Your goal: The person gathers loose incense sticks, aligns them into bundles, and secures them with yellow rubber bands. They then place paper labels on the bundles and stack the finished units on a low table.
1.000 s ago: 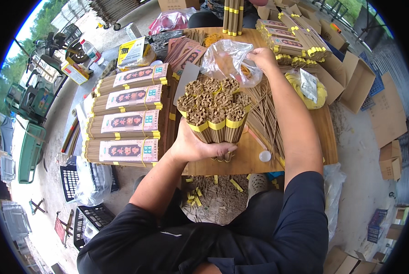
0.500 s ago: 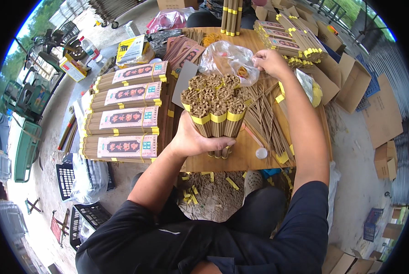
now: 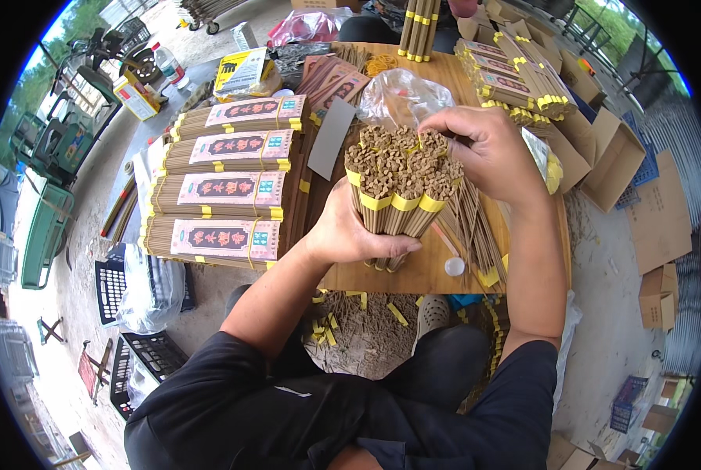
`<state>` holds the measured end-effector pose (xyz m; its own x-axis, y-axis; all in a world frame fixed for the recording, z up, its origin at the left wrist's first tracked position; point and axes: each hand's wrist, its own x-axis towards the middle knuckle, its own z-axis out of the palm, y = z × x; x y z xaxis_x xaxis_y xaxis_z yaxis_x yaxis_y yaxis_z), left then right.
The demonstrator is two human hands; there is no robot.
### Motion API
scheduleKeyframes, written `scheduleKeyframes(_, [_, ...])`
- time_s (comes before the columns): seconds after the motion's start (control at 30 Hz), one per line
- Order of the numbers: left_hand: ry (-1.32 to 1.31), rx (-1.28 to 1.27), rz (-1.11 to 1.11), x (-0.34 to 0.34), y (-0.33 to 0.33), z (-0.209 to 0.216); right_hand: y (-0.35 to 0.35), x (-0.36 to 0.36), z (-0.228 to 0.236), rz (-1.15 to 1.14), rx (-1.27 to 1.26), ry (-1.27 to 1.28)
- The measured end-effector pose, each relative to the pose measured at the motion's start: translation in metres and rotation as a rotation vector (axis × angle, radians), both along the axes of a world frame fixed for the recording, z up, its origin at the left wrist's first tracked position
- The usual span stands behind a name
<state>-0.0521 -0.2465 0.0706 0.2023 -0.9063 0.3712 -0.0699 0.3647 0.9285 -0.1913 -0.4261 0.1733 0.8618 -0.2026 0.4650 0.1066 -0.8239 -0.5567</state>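
Note:
A thick cluster of incense stick bundles point(image 3: 405, 168), each wrapped with yellow paper near its top, stands upright over the wooden table. My left hand point(image 3: 349, 231) is wrapped round its near left side, the thumb across the front. At the far right of the cluster's top, my right hand point(image 3: 480, 145) has its fingers bent together against the stick ends; whatever they pinch is too small to make out. Just behind lies a clear plastic bag point(image 3: 405, 98). Loose incense sticks point(image 3: 480, 239) are spread to the right, and a grey card point(image 3: 333, 137) lies to the left.
Labelled incense packs point(image 3: 229, 188) lie in a row on the left. More packs point(image 3: 503, 70) are stacked at the far right, beside open cardboard boxes point(image 3: 613, 157). Across the table point(image 3: 358, 276) a person sits behind standing bundles point(image 3: 419, 31). Black crates point(image 3: 143, 364) stand on the floor.
My right hand has come back from the plastic bag to the cluster's far right top. The view has shifted slightly; my left hand keeps its hold on the cluster.

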Motion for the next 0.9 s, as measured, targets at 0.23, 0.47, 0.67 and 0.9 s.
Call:
scheduleKeyframes(0.23, [0.005, -0.003, 0.009, -0.001, -0.001, 0.003, -0.004, 0.011, -0.003, 0.064, 0.104, -0.1])
scheduleKeyframes(0.47, [-0.034, -0.006, 0.055, 0.002, 0.0, -0.004, -0.003, 0.038, -0.032, 0.083, 0.033, -0.173])
scheduleKeyframes(0.67, [-0.032, -0.045, 0.042, 0.004, -0.001, -0.001, -0.004, 0.05, -0.045, 0.039, -0.031, -0.279])
scheduleKeyframes(0.9, [0.013, -0.022, 0.005, 0.003, 0.0, 0.001, -0.039, 0.06, -0.058, -0.191, -0.139, -0.396])
